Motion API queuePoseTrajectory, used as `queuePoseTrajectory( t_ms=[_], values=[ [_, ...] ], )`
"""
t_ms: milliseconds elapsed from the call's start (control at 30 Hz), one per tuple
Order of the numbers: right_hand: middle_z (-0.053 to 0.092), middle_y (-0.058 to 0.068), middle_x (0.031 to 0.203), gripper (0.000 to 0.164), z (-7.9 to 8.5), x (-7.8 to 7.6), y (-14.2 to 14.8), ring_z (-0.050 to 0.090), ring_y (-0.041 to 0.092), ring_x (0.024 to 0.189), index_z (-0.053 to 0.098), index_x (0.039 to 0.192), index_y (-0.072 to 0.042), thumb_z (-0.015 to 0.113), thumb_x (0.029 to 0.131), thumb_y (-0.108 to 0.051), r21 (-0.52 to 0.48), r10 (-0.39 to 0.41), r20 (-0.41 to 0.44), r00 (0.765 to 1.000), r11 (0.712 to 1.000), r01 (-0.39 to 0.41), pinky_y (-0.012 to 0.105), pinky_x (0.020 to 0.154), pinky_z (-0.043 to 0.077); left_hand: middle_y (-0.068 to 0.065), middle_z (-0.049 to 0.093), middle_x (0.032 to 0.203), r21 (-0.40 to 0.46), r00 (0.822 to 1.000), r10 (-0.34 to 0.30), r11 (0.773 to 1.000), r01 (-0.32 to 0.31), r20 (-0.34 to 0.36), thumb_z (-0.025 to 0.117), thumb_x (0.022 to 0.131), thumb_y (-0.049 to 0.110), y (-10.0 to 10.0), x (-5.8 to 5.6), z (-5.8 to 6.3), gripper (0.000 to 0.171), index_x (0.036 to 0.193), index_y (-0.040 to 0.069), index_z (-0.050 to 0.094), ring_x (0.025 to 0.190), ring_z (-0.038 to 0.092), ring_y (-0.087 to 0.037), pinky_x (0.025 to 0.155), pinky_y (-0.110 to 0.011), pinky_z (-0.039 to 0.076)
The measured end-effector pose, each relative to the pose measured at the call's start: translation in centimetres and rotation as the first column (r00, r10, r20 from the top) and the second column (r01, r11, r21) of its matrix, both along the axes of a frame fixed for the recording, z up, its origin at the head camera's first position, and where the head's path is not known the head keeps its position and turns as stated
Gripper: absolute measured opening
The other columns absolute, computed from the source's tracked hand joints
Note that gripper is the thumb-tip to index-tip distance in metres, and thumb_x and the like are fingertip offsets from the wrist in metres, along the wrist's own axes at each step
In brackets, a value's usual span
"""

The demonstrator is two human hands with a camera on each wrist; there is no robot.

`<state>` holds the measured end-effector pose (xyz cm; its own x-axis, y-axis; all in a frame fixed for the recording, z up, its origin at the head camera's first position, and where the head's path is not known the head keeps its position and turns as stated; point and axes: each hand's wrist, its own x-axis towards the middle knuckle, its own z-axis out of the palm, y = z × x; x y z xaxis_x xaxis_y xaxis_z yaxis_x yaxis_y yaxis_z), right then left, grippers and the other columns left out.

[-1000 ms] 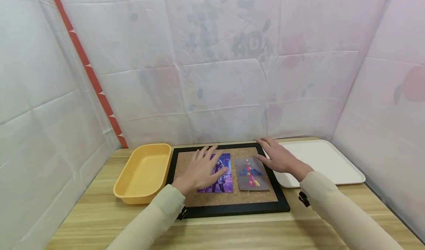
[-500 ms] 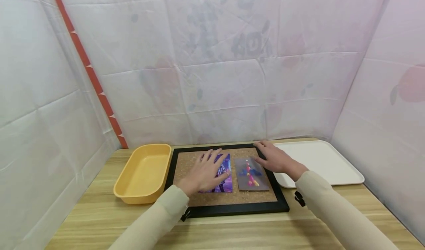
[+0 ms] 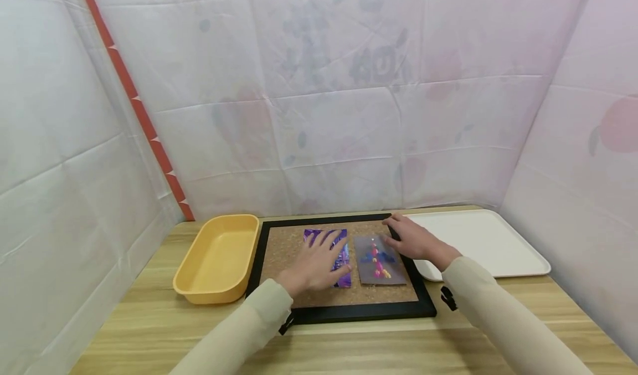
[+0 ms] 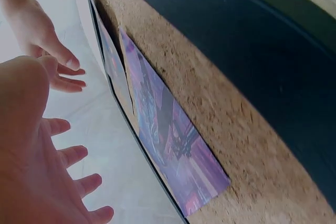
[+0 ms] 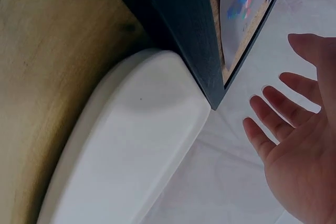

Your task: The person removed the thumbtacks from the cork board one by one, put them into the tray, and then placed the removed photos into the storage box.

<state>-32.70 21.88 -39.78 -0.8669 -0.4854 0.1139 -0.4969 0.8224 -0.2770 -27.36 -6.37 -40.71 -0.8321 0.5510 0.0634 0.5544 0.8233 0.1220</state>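
A cork board (image 3: 281, 242) with a black frame lies on the wooden table. Two picture cards rest on its cork: a purple one (image 4: 173, 135) with a figure on it, and a grey one (image 3: 368, 272) with a pink, blue and yellow design. Over the purple card hovers my left hand (image 3: 316, 265), its fingers spread, covering part of the card in the head view. My right hand (image 3: 416, 240) hovers by the board's right side with relaxed fingers, close to the grey card. Neither hand holds anything, and both appear apart from the board in the wrist views.
To the left of the board stands a yellow plastic tray (image 3: 179, 281) with raised walls. A flat white tray (image 3: 483, 245) lies at the right, against the frame's edge. White patterned sheets (image 3: 339, 114) hang behind and at both sides of the table.
My left hand has shifted a little to the right over the purple card. The right hand has come slightly lower, its fingers a bit more bent. Board and cards lie as before.
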Motion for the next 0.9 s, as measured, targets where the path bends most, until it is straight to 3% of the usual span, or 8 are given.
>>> queuePoseTrajectory(
  t_ms=[233, 667, 900],
  values=[
    [0.055, 0.025, 0.127, 0.045, -0.7, -0.3, 0.0, 0.06, 0.037, 0.111, 0.055, 0.139, 0.008, 0.061, 0.103, -0.019, -0.038, 0.016, 0.025, 1.0, 0.999, -0.015, 0.055, 0.091, 0.05, -0.008, 0.021, 0.17, -0.013, 0.999, -0.015, 1.0, 0.016, 0.044, 0.042, 0.105, 0.059, 0.7, 0.5, 0.0, 0.073, 0.163, 0.018, 0.027, 0.155, 0.018, -0.035, 0.122, -0.062, 0.017],
    [0.059, 0.025, 0.127, 0.042, -1.4, -1.0, -0.1, 0.06, 0.039, 0.114, 0.058, 0.134, 0.008, 0.067, 0.099, -0.014, -0.064, 0.04, 0.041, 0.998, 0.997, -0.038, 0.057, 0.098, 0.049, -0.01, 0.023, 0.169, 0.0, 0.995, -0.059, 0.998, 0.059, 0.085, 0.042, 0.105, 0.058, 2.0, 0.4, -0.6, 0.07, 0.161, 0.017, 0.032, 0.155, 0.02, -0.033, 0.122, -0.061, 0.019],
    [0.063, 0.024, 0.119, 0.038, -1.7, -1.4, -0.4, 0.063, 0.038, 0.107, 0.061, 0.128, 0.008, 0.069, 0.096, -0.012, -0.081, 0.065, 0.03, 0.997, 0.995, -0.063, 0.056, 0.094, 0.051, -0.01, 0.021, 0.17, -0.014, 0.988, -0.095, 0.995, 0.097, 0.123, 0.042, 0.106, 0.056, 2.7, 0.6, -0.5, 0.071, 0.162, 0.014, 0.03, 0.157, 0.016, -0.03, 0.123, -0.059, 0.016]
  ],
)
